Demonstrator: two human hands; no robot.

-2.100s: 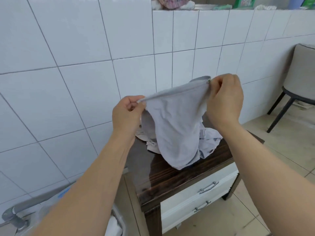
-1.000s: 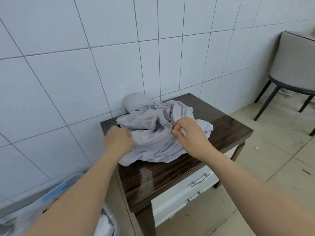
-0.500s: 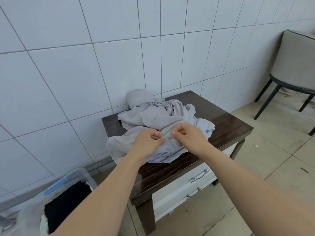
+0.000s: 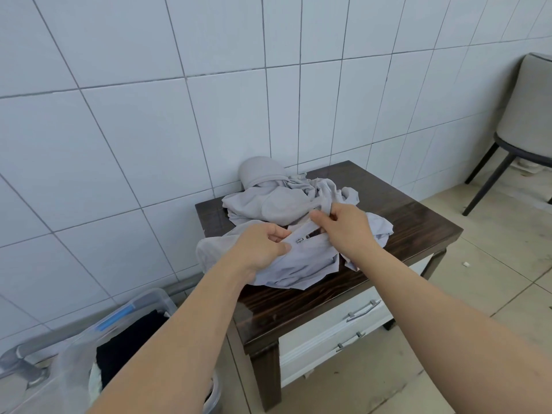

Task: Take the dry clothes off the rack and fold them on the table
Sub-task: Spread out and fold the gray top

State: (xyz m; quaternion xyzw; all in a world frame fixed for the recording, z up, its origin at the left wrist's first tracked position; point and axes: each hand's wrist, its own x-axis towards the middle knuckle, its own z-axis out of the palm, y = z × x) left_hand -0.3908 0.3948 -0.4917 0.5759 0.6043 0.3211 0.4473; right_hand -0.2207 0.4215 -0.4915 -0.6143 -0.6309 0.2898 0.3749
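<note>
Both hands pinch the crumpled light grey cloth garment (image 4: 298, 261) on the dark wooden table (image 4: 403, 228): left hand (image 4: 263, 249) beside right hand (image 4: 343, 225).

The chair (image 4: 525, 127) is being cut off by the right frame edge, right of the table (image 4: 418, 222). The plastic bin (image 4: 143, 303), left of the table, is running off the bottom edge. The left hand (image 4: 263, 249) and right hand (image 4: 346, 228) are hiding part of the grey garment (image 4: 283, 204); the small fastener between them is reading too small to identify.
</note>
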